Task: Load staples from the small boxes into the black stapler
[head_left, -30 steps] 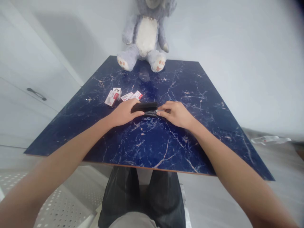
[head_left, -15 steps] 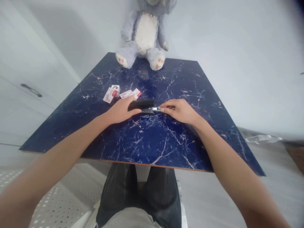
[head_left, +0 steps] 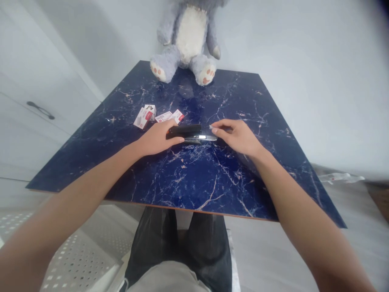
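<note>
A black stapler (head_left: 186, 130) lies on the blue table with its metal staple tray (head_left: 209, 138) sticking out to the right. My left hand (head_left: 156, 138) is closed around the stapler's left end, thumb along the near side. A bright block of staples (head_left: 202, 137) shows in the tray. Just right of the stapler, my right hand (head_left: 238, 134) pinches a short silvery strip of staples (head_left: 210, 127) between thumb and fingertips, slightly above and apart from the tray. My fingers cover part of that strip.
Small white-and-red boxes (head_left: 145, 117) stand beyond my left hand, with a similar opened carton (head_left: 178, 116) beside them. A grey plush toy (head_left: 190, 38) sits at the back of the marbled table (head_left: 194, 186). A white drawer front (head_left: 27, 134) is at the left.
My right hand has moved a little right and up, off the stapler's tray, with the small silvery strip in its fingertips. The tray's end is now uncovered. My left hand keeps its hold.
</note>
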Available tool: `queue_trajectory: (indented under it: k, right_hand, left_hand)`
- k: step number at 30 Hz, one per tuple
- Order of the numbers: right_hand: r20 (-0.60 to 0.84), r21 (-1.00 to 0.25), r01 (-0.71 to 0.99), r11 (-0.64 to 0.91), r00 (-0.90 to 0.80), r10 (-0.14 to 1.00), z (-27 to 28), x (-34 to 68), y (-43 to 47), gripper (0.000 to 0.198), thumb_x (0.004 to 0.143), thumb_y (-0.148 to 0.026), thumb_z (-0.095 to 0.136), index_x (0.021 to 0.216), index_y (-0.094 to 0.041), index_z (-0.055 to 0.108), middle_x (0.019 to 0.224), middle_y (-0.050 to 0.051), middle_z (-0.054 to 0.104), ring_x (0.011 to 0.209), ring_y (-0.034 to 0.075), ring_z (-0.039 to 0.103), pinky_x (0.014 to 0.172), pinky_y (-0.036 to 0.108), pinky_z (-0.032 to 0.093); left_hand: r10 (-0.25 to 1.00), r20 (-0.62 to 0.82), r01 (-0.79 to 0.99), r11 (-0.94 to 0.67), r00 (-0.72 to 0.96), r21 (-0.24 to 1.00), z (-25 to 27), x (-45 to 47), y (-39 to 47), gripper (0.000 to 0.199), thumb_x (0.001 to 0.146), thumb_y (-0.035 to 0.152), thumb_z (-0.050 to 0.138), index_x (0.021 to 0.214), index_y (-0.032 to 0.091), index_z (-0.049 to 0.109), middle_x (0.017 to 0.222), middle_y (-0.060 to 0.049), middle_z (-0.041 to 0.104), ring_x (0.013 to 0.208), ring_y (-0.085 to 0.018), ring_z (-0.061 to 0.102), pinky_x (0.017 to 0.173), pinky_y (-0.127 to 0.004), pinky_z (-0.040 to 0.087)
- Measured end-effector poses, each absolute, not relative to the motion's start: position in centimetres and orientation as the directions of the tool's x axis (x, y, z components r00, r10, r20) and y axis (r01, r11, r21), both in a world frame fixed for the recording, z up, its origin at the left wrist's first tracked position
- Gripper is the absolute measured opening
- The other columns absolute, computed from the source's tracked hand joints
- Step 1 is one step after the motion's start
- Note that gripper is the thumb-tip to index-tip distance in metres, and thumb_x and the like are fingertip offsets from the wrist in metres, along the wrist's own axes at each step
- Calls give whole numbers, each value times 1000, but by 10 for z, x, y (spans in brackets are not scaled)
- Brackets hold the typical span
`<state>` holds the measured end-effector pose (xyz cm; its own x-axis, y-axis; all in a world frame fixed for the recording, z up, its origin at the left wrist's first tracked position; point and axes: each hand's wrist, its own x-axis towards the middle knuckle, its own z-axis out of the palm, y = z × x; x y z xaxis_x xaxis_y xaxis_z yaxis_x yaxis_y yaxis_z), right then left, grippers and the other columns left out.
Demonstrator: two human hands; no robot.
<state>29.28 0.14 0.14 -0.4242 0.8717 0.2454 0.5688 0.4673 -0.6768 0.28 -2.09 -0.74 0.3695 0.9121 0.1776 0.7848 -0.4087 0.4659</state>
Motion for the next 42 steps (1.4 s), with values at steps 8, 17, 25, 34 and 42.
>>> queue_trajectory:
  k: [8, 17, 25, 34, 42]
  right_hand:
    - [225, -860, 391, 329, -289, 931, -4, 294, 9, 39, 90, -48, 61, 118, -21, 68, 99, 6, 70, 87, 20, 65, 83, 37, 55]
    - [25, -992, 116, 59, -274, 961, -3, 294, 12, 32, 88, -45, 63, 105, -19, 67, 96, 8, 68, 81, 18, 64, 73, 31, 54]
    - [167, -939, 256, 228, -240, 956, -14, 285, 6, 38, 85, -51, 67, 104, -19, 63, 95, 8, 72, 82, 20, 67, 77, 36, 56]
    - [295, -815, 459, 353, -196, 935, -16, 278, -1, 32, 87, -49, 65, 103, -21, 65, 97, 8, 74, 88, 25, 71, 84, 42, 56]
    - [424, -719, 524, 456, -189, 886, -15, 269, -8, 27, 90, -44, 62, 105, -22, 63, 99, 8, 74, 90, 25, 71, 90, 46, 56]
  left_hand:
    - [917, 176, 788, -397, 357, 470, -9, 2, -21, 40, 84, 53, 63, 104, 19, 61, 91, -4, 66, 81, -22, 60, 76, -34, 44]
    - [854, 193, 739, -515, 482, 434, 0, -11, -23, 57, 78, 46, 70, 129, 24, 58, 123, -8, 64, 110, -27, 60, 98, -39, 44]
    - [849, 528, 892, -237, -4, 386, 11, -55, -9, 34, 92, 35, 49, 118, 18, 63, 115, -11, 64, 109, -27, 56, 103, -44, 39]
    - [962, 274, 945, -96, 7, 312, 6, -82, -2, 42, 83, 58, 59, 100, 20, 69, 97, -11, 70, 85, -26, 64, 81, -38, 48]
    - [959, 273, 891, -187, 74, 415, 19, -76, -11, 33, 83, 47, 64, 106, 23, 65, 98, -8, 73, 86, -25, 68, 80, -37, 51]
